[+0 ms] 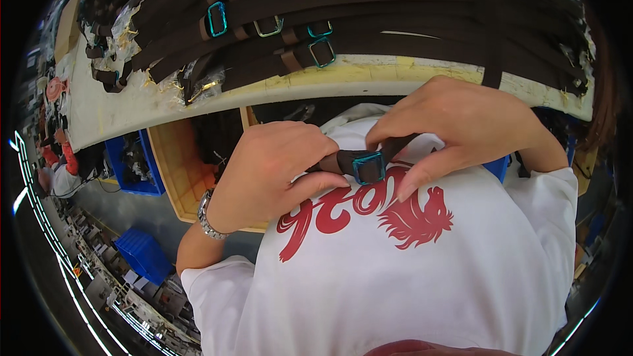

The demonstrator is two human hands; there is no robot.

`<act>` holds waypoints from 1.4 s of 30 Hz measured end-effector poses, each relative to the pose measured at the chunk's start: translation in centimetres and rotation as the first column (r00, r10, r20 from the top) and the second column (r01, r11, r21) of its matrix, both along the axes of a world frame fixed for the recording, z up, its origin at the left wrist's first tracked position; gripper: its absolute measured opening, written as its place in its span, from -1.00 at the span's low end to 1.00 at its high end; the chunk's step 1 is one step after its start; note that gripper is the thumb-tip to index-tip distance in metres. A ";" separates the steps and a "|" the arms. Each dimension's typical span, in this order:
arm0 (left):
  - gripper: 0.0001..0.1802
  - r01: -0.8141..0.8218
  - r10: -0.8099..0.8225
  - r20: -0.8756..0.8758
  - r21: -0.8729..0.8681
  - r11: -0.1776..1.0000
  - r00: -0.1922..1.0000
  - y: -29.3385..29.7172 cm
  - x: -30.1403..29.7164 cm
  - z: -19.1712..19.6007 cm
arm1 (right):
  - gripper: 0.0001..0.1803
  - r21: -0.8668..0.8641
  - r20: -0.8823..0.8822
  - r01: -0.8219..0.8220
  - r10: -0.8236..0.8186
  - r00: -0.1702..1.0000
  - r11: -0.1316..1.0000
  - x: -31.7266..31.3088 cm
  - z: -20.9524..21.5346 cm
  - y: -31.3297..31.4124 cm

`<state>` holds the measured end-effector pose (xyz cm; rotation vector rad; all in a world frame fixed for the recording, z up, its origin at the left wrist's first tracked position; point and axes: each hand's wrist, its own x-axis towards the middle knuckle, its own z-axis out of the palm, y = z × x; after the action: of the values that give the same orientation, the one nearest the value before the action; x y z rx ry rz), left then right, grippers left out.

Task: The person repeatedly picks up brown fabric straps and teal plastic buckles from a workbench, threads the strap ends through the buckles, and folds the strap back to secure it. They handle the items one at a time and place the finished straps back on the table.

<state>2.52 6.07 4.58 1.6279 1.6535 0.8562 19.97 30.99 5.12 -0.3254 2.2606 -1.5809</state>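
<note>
In front of my chest is a dark brown webbing strap (pixel 330 162) with a shiny blue-green metal slider buckle (pixel 368 168) on it. My left hand (pixel 269 161), a metal watch on its wrist, pinches the strap just left of the buckle between thumb and fingers. The buckle hangs clear of the fingers, with strap material lying across its frame. From the buckle a length of strap runs up to the right, beneath my right hand (pixel 455 128). That hand's thumb and forefinger stand apart beside the buckle; its other fingers are mostly hidden.
Ahead, a pale worktable (pixel 264 92) bears a pile of dark straps (pixel 395 10) with several similar buckles and small plastic bags of gold-coloured hardware. A yellow crate (pixel 173 165) and blue bins (pixel 142 255) stand below at the left. Another person (pixel 64 168) is at the far left.
</note>
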 end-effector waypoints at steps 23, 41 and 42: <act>-0.88 -0.554 0.554 0.041 -0.014 0.832 0.831 -5.1 -9.9 3.9 | -0.62 -0.192 0.219 0.322 -0.279 0.935 0.927 2.5 2.2 11.6; -0.62 -0.289 0.584 -0.767 0.514 0.808 0.267 -0.7 -23.4 -5.2 | -0.54 0.566 -0.789 0.747 -0.492 0.368 -0.349 23.3 -3.9 40.5; -0.63 -0.297 0.600 -0.755 0.528 0.795 0.263 -0.6 -23.4 -5.9 | -0.55 0.575 -0.780 0.731 -0.517 0.354 -0.368 23.1 -4.4 41.2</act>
<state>-20.89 5.48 -1.27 2.0052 3.0520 0.4066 43.03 72.18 0.75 1.6323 3.1645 0.3063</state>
